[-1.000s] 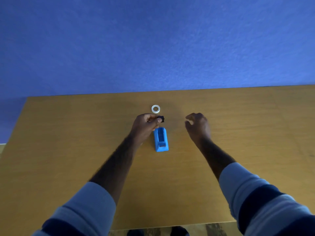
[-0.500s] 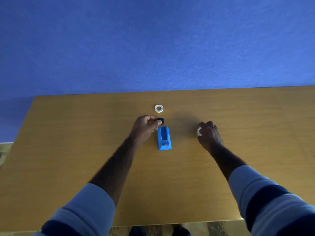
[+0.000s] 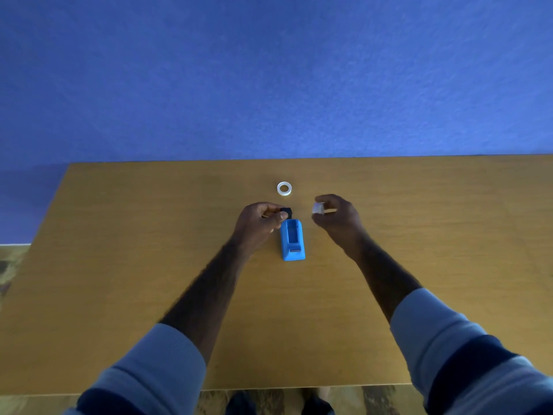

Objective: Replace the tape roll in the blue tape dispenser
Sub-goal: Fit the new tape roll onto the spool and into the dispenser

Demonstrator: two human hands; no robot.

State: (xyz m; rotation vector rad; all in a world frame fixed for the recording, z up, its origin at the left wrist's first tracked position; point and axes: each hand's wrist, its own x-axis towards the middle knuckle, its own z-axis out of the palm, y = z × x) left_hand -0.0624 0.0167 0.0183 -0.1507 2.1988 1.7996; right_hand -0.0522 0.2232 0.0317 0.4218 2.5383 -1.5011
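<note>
The blue tape dispenser (image 3: 292,239) lies on the wooden table (image 3: 119,265), its roll bay bare. My left hand (image 3: 259,223) is just left of its far end, fingers pinched on a small black spool core (image 3: 286,211). My right hand (image 3: 336,218) is raised to the right of the dispenser and holds a white tape roll (image 3: 317,208) between thumb and fingers. Another white tape roll (image 3: 284,188) lies flat on the table beyond the dispenser.
A blue wall (image 3: 269,79) rises behind the table's far edge. The table's left edge and near edge are in view, with patterned floor (image 3: 12,265) beyond them.
My right hand reached out to the right, took hold of a white tape roll from the table, and has lifted it back toward the dispenser. My left hand kept its grip on the black core.
</note>
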